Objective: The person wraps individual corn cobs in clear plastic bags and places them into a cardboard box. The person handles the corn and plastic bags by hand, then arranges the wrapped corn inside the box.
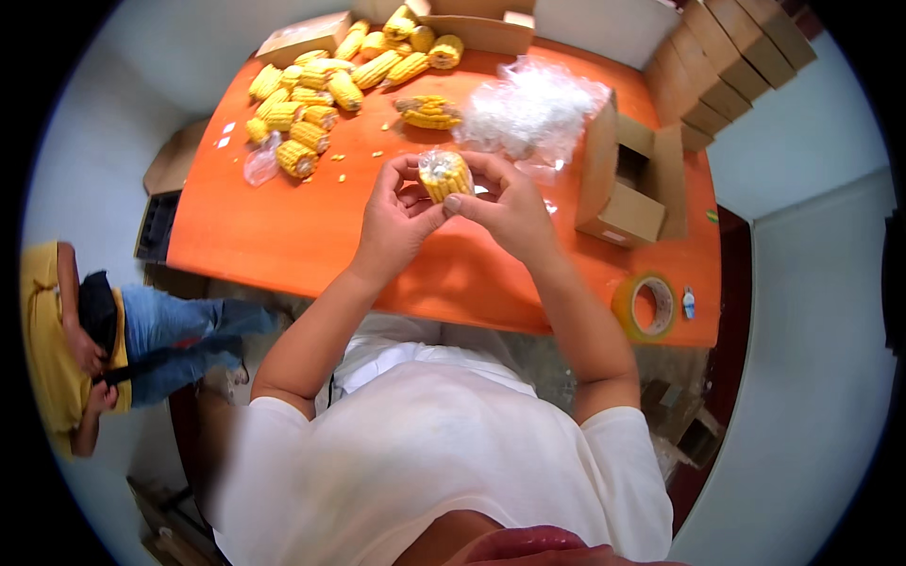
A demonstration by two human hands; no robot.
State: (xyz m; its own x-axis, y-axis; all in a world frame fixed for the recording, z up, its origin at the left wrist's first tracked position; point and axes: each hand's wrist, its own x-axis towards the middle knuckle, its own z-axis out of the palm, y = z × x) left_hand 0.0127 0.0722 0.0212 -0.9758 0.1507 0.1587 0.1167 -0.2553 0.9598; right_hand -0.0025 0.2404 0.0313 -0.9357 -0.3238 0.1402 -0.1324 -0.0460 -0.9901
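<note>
Between both hands, above the orange table (pixel 283 233), I hold a short piece of corn cob (pixel 446 177) with clear plastic film around its cut end. My left hand (pixel 400 201) grips its left side, and my right hand (pixel 506 201) has its thumb on the lower right edge. Just beyond lies a corn cob with a browned tip (pixel 428 113). To the right of it is a heap of clear plastic bags (pixel 527 106). Several yellow corn pieces (pixel 311 99) are piled at the far left, with a crumpled clear bag (pixel 262 164) beside them.
An opened cardboard box (pixel 633 212) stands on the right, near a roll of tape (pixel 644 308) and a small blue-and-white object (pixel 689 303). Cardboard boxes (pixel 729 64) are stacked at the back right. Loose kernels (pixel 341 178) dot the tabletop. Another person (pixel 92 339) stands at the left.
</note>
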